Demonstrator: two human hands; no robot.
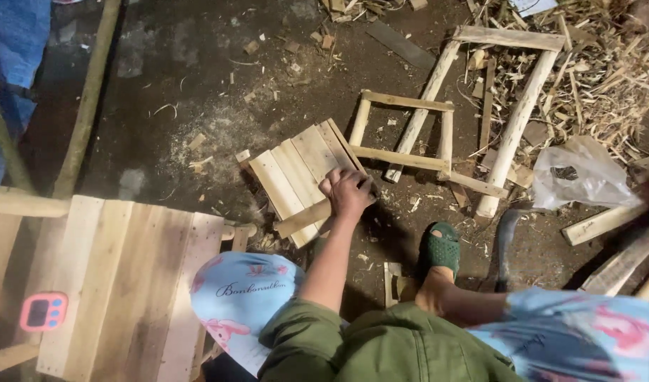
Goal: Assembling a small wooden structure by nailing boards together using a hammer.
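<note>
Left hand (348,192) on dirt floor (197,99), fingers curled tight, gripping edge of small panel of pale wooden slats (300,177) with cross batten; panel lies flat just beside pale wooden ladder-like frame (409,134); foot in green perforated clog (442,247) near; right hand out of view; pink timer (44,311) on plank bench (126,283)

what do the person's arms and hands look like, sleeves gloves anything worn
Only one arm shows. Its hand is bare: no glove, ring or watch visible. The forearm is bare too, and an olive-green fabric sleeve is bunched up near the elbow. The other hand is out of view.
</note>
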